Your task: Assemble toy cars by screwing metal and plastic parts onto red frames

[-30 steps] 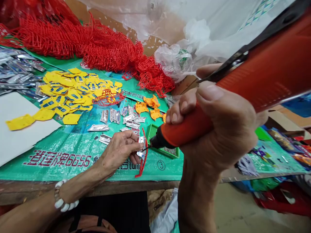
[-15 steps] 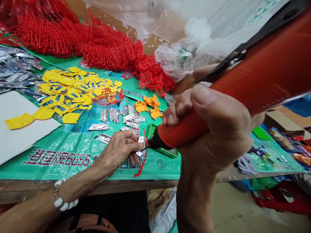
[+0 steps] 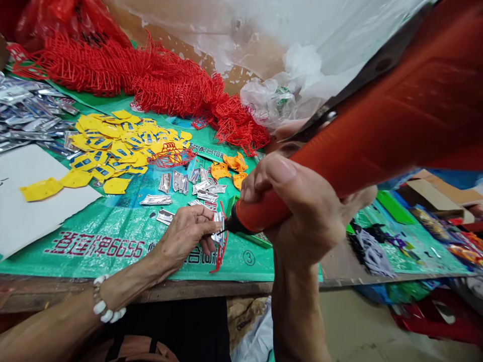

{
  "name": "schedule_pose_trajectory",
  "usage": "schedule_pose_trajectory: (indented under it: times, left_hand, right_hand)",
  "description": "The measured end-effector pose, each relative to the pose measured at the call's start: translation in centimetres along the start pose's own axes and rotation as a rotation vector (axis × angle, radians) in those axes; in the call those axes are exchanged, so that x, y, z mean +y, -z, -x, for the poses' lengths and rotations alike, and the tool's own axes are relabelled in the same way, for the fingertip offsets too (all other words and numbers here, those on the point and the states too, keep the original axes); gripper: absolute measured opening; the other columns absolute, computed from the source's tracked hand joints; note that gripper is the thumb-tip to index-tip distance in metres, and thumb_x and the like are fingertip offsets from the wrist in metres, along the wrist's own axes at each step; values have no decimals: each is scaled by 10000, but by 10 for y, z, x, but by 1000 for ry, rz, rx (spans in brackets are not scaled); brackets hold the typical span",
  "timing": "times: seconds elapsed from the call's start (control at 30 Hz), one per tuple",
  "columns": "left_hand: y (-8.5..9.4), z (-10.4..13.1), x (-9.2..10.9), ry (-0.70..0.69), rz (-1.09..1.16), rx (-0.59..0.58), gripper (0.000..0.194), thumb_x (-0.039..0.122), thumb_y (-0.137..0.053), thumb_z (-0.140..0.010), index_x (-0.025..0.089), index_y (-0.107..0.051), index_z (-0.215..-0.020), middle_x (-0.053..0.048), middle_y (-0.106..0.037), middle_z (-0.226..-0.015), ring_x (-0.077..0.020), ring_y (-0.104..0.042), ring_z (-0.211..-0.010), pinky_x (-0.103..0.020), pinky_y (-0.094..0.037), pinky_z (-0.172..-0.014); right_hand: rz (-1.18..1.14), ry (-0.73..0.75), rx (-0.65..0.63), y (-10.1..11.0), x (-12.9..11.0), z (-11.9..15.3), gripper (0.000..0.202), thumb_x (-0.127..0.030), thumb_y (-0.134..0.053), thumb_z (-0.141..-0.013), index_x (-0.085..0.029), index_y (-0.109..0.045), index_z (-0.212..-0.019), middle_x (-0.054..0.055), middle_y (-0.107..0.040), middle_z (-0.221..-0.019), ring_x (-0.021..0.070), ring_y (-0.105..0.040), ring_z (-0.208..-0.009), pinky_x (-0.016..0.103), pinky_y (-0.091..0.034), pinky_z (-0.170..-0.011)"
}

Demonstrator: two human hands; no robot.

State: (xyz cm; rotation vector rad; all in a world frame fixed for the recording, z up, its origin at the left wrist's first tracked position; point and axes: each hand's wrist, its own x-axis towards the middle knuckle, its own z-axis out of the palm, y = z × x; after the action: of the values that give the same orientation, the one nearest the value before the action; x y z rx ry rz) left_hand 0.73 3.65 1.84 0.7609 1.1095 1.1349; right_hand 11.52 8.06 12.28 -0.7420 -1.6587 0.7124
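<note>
My right hand (image 3: pixel 305 201) is wrapped round a red electric screwdriver (image 3: pixel 362 115), held slanting down to the left. Its thin bit reaches a small silver plastic part (image 3: pixel 218 229) pinched between the thumb and fingers of my left hand (image 3: pixel 190 234). Against that silver part lies a thin red plastic frame (image 3: pixel 220 256), partly hidden by the tool and fingers. Whether a screw sits at the bit's tip is too small to tell. Several loose silver parts (image 3: pixel 181 182) lie just beyond my left hand. Behind the tool's nose, a green basket (image 3: pixel 260 240) of small pieces is partly covered.
Yellow parts (image 3: pixel 113 146) are heaped left of centre, with silver parts (image 3: pixel 26 110) farther left. A long pile of red frames (image 3: pixel 166 80) runs along the back. Orange pieces (image 3: pixel 220 171) lie near the basket. White board (image 3: pixel 33 216) covers the left side; the table edge (image 3: pixel 169 291) is close.
The screwdriver and my right hand have shifted slightly left and down, nearer the silver part. My left hand keeps its pinch. The whole view has shifted a little.
</note>
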Motion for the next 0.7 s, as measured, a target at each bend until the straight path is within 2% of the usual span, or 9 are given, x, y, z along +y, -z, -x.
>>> schedule_pose_trajectory:
  times: [0.03, 0.1, 0.17, 0.27, 0.33, 0.47, 0.53, 0.6, 0.7]
  left_hand:
    - [0, 0, 0, -11, 6, -10, 122, 262, -658, -732, 166, -588, -703, 3, -626, -449, -126, -540, -364, -230, -416, -415]
    - [1, -1, -1, -26, 11, -22, 150, 277, -682, -730, 165, -582, -733, -2, -635, -458, -129, -549, -365, -229, -423, -413]
    - [2, -1, -2, -31, 6, -30, 155, 271, -687, -739, 163, -575, -745, -4, -638, -463, -129, -555, -366, -227, -431, -414]
    - [2, -1, -5, -35, 7, -43, 140, 258, -677, -762, 156, -581, -769, -3, -643, -480, -126, -568, -380, -225, -447, -422]
    - [2, -2, -5, -35, 27, -51, 147, 263, -684, -766, 153, -586, -772, 1, -643, -489, -126, -580, -394, -221, -457, -422]
    - [1, -2, 0, 3, 99, -31, 160, 244, -711, -751, 147, -586, -733, 9, -630, -476, -114, -589, -403, -195, -458, -413]
    - [0, -2, 5, 24, 141, -2, 167, 219, -722, -735, 144, -576, -706, 12, -617, -456, -102, -576, -385, -180, -450, -401]
    - [0, -1, 9, 29, 177, 22, 168, 204, -731, -719, 136, -578, -707, 14, -611, -451, -97, -567, -372, -172, -446, -390]
    - [2, -1, 11, 12, 202, 46, 165, 190, -736, -704, 115, -606, -774, 14, -620, -476, -96, -570, -373, -170, -451, -382]
  right_hand:
    - [-78, -14, 24, 0, -2, -1, 96, -349, -722, -741, -280, -658, -724, -33, -563, -600, 160, -578, -490, 346, -520, -500]
    - [-259, -34, 103, 1, -5, -4, 163, -245, -720, -723, -290, -673, -872, -59, -554, -581, 141, -542, -439, 316, -475, -442]
    - [-335, -28, 179, 3, -7, -8, 169, -231, -684, -717, -262, -674, -884, -63, -521, -540, 128, -499, -401, 294, -419, -396]
    - [-278, -27, 285, 11, -7, -15, 116, -265, -663, -690, -233, -671, -801, -47, -476, -529, 127, -470, -395, 295, -387, -375]
    - [-191, -1, 319, 21, -2, -19, 140, -280, -696, -685, -251, -667, -819, -33, -491, -580, 134, -475, -420, 309, -407, -382]
    - [-69, -4, 246, 44, 19, -19, 248, -336, -776, -685, -308, -626, -880, -29, -538, -662, 151, -519, -460, 317, -459, -403]
    - [-28, -49, 207, 53, 27, -13, 325, -345, -792, -683, -301, -604, -945, -15, -578, -751, 180, -595, -568, 346, -527, -495]
    - [93, -47, 195, 58, 30, -1, 521, -348, -795, -686, -320, -556, -1148, 26, -610, -980, 227, -647, -795, 416, -573, -697]
    - [461, 22, 256, 58, 26, 28, 930, -338, -814, -664, -362, -301, -1440, 85, -498, -1302, 295, -558, -1116, 510, -494, -934]
